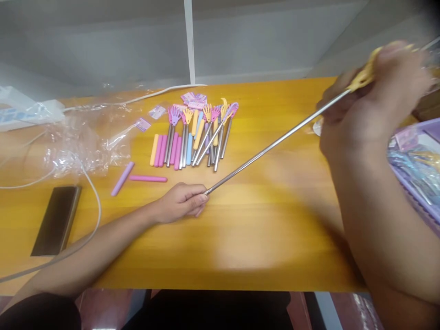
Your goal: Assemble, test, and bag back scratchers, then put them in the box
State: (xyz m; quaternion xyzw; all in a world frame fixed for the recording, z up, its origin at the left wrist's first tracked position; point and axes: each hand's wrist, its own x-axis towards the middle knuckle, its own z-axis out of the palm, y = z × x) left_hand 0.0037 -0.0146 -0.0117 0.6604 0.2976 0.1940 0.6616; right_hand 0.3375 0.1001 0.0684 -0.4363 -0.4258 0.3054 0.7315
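Note:
A back scratcher with a yellow claw head and a long, drawn-out metal rod slants across the view. My left hand is closed round the rod's lower end, above the middle of the table. High on the right, my right hand, smeared by motion, is wrapped round the yellow head and hides most of it. Between and beyond my hands lies a group of short back scratchers with purple, yellow and pink heads. Coloured handle sleeves lie among them. A purple sleeve and a pink sleeve lie apart, nearer my left arm.
Crumpled clear plastic bags spread over the table's left side. A phone and a white cable are beside my left forearm. Small printed cards lie at the back. At the right edge stands a purple basket with wrapped pieces.

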